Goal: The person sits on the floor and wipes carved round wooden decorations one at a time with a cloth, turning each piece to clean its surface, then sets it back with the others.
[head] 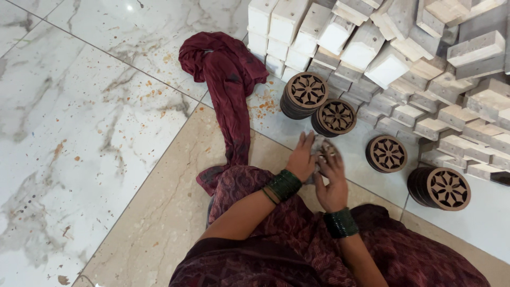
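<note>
Maroon patterned lap (319, 250) nearest camera. Right hand (333, 180) and left hand (303, 159) cupped together around small carved disc (325, 150), partly hidden between palms. Beyond: disc stacks (334, 117) just ahead-right, pale wooden blocks (404, 64) farthest.

Both hands, left hand (302, 159) and right hand (332, 180), meet (fingers curled) low ahead

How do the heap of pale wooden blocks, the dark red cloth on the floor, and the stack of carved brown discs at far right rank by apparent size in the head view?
1. Heap of pale wooden blocks, clearly largest.
2. Dark red cloth.
3. Stack of carved brown discs, smallest.
</note>
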The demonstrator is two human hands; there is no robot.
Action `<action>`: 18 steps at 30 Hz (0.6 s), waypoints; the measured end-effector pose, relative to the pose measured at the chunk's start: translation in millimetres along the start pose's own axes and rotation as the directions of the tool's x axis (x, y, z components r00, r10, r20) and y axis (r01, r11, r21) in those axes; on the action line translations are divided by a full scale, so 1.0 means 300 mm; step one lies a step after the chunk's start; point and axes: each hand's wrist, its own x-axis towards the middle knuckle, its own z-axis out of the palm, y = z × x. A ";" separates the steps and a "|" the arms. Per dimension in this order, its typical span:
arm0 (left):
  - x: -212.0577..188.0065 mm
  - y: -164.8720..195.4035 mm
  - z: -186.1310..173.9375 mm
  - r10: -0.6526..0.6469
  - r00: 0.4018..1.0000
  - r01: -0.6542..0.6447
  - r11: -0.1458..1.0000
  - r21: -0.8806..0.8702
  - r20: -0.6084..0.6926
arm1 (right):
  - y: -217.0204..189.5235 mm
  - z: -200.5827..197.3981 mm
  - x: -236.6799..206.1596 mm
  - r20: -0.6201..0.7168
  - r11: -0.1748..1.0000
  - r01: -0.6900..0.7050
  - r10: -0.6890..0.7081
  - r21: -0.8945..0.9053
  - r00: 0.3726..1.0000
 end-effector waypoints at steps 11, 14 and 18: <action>0.163 -0.099 -0.084 -0.454 0.865 0.499 0.738 -0.454 0.213 | -0.093 -0.057 -0.045 0.178 0.895 -0.207 0.146 0.395 0.973; 0.182 -0.109 -0.117 -0.317 0.802 0.589 0.276 -0.759 0.507 | -0.106 -0.105 -0.045 0.233 0.640 -0.264 0.136 0.721 0.963; 0.151 -0.084 -0.106 -0.349 0.811 0.585 0.460 -0.668 0.469 | -0.103 -0.147 0.012 0.349 0.120 -0.393 0.277 0.912 0.895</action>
